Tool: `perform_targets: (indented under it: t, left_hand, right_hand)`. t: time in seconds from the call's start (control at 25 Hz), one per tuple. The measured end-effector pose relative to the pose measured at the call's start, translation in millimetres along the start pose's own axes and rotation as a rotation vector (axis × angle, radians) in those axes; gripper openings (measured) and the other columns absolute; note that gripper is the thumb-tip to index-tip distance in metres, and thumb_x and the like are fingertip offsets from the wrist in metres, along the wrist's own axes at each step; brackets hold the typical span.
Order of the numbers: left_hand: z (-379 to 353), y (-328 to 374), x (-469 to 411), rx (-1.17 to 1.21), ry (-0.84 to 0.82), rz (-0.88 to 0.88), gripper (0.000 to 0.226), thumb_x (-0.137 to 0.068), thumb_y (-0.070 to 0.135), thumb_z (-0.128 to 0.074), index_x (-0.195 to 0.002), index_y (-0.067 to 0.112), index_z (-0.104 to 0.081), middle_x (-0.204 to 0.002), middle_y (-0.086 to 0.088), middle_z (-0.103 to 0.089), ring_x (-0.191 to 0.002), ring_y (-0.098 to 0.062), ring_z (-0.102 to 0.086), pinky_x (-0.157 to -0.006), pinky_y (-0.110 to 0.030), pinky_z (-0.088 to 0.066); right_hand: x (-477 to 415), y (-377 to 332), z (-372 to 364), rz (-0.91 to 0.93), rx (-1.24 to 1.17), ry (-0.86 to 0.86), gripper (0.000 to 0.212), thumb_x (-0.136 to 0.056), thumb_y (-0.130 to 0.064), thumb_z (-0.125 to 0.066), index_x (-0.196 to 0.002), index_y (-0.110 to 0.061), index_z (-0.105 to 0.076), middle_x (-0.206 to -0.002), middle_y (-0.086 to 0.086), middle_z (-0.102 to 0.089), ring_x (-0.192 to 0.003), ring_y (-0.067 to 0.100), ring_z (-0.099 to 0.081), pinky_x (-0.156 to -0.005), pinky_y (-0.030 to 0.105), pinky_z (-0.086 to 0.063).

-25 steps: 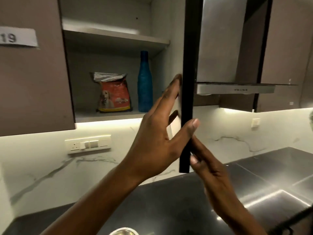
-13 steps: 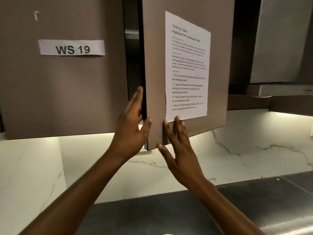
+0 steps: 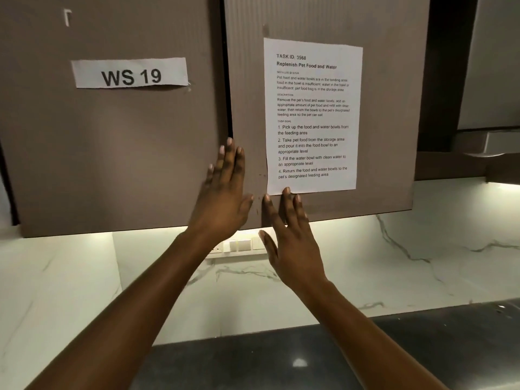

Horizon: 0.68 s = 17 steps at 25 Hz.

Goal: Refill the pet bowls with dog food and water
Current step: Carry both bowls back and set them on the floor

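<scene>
The right-hand brown wall cabinet door (image 3: 388,114) stands flush with its neighbour, with a printed task sheet (image 3: 313,116) taped to it. My left hand (image 3: 225,192) lies flat with fingers spread across the seam between the two doors. My right hand (image 3: 289,235) presses flat against the lower left corner of the door, fingertips at the sheet's bottom edge. Both hands hold nothing. The dog food bag, blue bottle and pet bowls are hidden.
The left cabinet door (image 3: 112,164) carries a "WS 19" label (image 3: 130,73). Below runs a lit white marble backsplash (image 3: 394,263) with a switch plate (image 3: 239,246). A dark worktop (image 3: 281,361) lies underneath. A range hood (image 3: 489,142) sits at the right.
The cabinet door swung from wide open to fully closed, hiding the dog food bag and blue bottle. Both hands moved from gripping its edge to lying flat on its face.
</scene>
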<state>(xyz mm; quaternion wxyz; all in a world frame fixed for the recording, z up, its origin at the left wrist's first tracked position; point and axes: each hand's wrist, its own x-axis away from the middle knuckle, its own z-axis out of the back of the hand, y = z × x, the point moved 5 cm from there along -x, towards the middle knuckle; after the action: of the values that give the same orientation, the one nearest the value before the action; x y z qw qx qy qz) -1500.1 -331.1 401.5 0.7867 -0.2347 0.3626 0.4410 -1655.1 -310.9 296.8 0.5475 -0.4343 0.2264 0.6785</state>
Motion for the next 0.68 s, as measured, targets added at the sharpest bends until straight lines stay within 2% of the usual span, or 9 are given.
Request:
perform_targets:
  t: [0.12, 0.32, 0.52, 0.68]
  left_hand:
    - [-14, -15, -7, -0.083, -0.050, 0.019, 0.096, -0.107, 0.053, -0.045, -0.168, 0.017, 0.020, -0.173, -0.003, 0.033, -0.162, -0.024, 0.024, -0.132, -0.045, 0.004]
    - [-32, -27, -10, -0.176, -0.080, 0.026, 0.094, -0.108, 0.053, -0.043, -0.168, 0.012, 0.016, -0.177, -0.008, 0.025, -0.163, -0.025, 0.023, -0.131, -0.043, 0.008]
    - [-29, -18, -4, -0.196, -0.072, -0.002, 0.086, -0.109, 0.043, -0.043, -0.169, 0.004, 0.004, -0.179, -0.017, 0.011, -0.166, -0.034, 0.009, -0.134, -0.049, -0.002]
    - [-38, -8, 35, -0.056, -0.110, 0.016, 0.076, -0.111, 0.046, -0.033, -0.170, 0.007, -0.007, -0.180, -0.015, -0.001, -0.167, -0.033, 0.000, -0.134, -0.046, -0.010]
  right_hand:
    - [-9, 1, -11, -0.004, 0.035, -0.038, 0.080, -0.111, -0.052, -0.047, -0.174, -0.034, -0.001, -0.183, 0.007, 0.013, -0.169, 0.030, 0.011, -0.136, 0.050, -0.015]
    - [-20, 2, -21, -0.010, 0.061, -0.121, 0.085, -0.109, -0.056, -0.045, -0.174, -0.030, 0.003, -0.181, 0.012, 0.019, -0.167, 0.034, 0.016, -0.136, 0.054, -0.011]
    - [-21, -3, -15, 0.008, 0.085, -0.137, 0.091, -0.105, -0.054, -0.052, -0.175, -0.019, -0.005, -0.181, 0.022, 0.010, -0.167, 0.045, 0.009, -0.134, 0.059, -0.011]
    - [0, 0, -19, 0.046, -0.053, -0.139, 0.087, -0.105, -0.050, -0.054, -0.174, -0.015, -0.015, -0.181, 0.022, -0.001, -0.168, 0.042, -0.001, -0.134, 0.054, -0.020]
